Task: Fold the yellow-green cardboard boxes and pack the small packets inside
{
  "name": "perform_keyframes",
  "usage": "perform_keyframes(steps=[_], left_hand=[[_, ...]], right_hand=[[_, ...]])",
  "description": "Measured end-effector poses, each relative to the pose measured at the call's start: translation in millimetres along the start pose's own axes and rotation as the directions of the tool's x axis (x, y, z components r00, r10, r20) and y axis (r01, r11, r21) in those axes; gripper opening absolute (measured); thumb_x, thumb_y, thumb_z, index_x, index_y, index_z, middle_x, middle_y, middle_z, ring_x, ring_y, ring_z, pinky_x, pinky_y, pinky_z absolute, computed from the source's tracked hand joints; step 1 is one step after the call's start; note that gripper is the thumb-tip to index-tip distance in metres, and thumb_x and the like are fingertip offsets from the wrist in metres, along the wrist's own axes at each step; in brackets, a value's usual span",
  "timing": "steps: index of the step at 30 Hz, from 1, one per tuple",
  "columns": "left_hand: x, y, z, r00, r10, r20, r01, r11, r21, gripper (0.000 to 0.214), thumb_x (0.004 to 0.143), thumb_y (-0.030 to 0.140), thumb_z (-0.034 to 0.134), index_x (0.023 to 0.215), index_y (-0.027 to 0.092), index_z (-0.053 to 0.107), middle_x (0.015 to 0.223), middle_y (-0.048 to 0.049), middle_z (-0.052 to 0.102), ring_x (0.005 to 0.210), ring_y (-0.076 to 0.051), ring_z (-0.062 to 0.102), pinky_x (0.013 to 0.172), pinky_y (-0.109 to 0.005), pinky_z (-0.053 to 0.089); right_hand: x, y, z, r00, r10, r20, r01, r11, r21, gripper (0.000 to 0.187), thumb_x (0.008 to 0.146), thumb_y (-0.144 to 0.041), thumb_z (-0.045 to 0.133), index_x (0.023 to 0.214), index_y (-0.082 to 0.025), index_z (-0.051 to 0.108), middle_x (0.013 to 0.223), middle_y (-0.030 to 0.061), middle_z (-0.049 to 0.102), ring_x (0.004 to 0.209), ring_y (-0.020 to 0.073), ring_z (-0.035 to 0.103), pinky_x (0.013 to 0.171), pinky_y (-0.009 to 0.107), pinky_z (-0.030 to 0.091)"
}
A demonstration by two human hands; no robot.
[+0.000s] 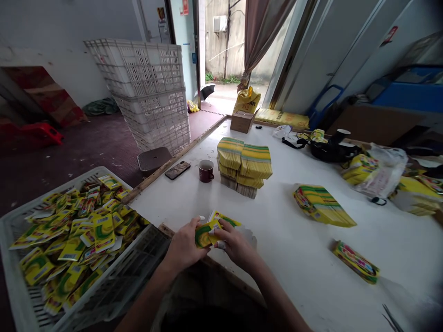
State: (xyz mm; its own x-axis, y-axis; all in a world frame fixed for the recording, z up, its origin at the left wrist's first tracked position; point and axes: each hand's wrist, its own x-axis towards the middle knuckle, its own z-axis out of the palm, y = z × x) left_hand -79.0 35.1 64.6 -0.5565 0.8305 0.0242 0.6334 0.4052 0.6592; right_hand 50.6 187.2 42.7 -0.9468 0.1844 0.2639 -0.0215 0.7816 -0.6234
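Note:
Near the table's front edge, my left hand (pixel 185 244) grips a small yellow-and-green carton (pixel 204 235) from its left side. My right hand (pixel 236 243) has its fingers closed on the same carton from the right, and pale coverings show on some fingertips. Just behind the hands lies another yellow-and-green printed carton (pixel 224 217), partly covered by my right hand. At the left, a white plastic crate (pixel 14 272) is heaped with many small yellow cartons (pixel 104 230).
Bundled flat cartons (pixel 245 161) stand mid-table behind a dark red mug (pixel 206 171) and a phone (pixel 177 170). Rightward lie another bundle (pixel 323 205), a carton stack (pixel 356 261), scissors (pixel 392 318) and plastic bags (pixel 384 170). White crates (pixel 148 92) rise beyond the left edge.

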Motion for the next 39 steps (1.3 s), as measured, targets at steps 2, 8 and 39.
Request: perform_keyframes(steps=[2,8,39], left_hand=[[0.5,2.3,-2.0,1.000,0.024,-0.004,-0.024,0.999,0.029,0.069,0.068,0.038,0.069,0.125,0.028,0.033,0.110,0.0009,0.059,0.100,-0.020,0.057,0.085,-0.034,0.045],[-1.7,4.7,-2.6,0.999,0.025,-0.032,-0.024,1.000,0.015,0.068,0.068,0.039,0.068,0.125,0.027,0.033,0.109,0.0012,0.060,0.099,-0.020,0.058,0.085,-0.034,0.045],[-2.4,-58.2,1.2,0.940,-0.157,-0.302,0.066,0.955,-0.291,0.058,0.078,0.047,0.061,0.123,0.016,0.043,0.124,-0.0111,0.054,0.114,-0.022,0.050,0.094,-0.038,0.044]], right_hand=[[0.3,0.2,-0.5,0.999,-0.032,0.002,0.032,0.999,-0.012,0.026,0.086,-0.020,0.058,0.112,-0.015,0.061,0.130,0.0209,0.045,0.117,0.0276,0.051,0.095,0.039,0.046],[-3.1,1.6,7.8,0.985,-0.065,-0.160,0.062,0.998,-0.022,0.025,0.093,-0.029,0.046,0.110,-0.015,0.058,0.130,0.0213,0.042,0.116,0.0282,0.051,0.089,0.040,0.049],[-12.9,19.7,25.7,0.757,0.614,-0.224,-0.653,0.695,-0.301,0.050,0.074,0.004,0.040,0.121,-0.010,0.046,0.105,0.0121,0.055,0.097,0.0261,0.048,0.081,0.036,0.036]])
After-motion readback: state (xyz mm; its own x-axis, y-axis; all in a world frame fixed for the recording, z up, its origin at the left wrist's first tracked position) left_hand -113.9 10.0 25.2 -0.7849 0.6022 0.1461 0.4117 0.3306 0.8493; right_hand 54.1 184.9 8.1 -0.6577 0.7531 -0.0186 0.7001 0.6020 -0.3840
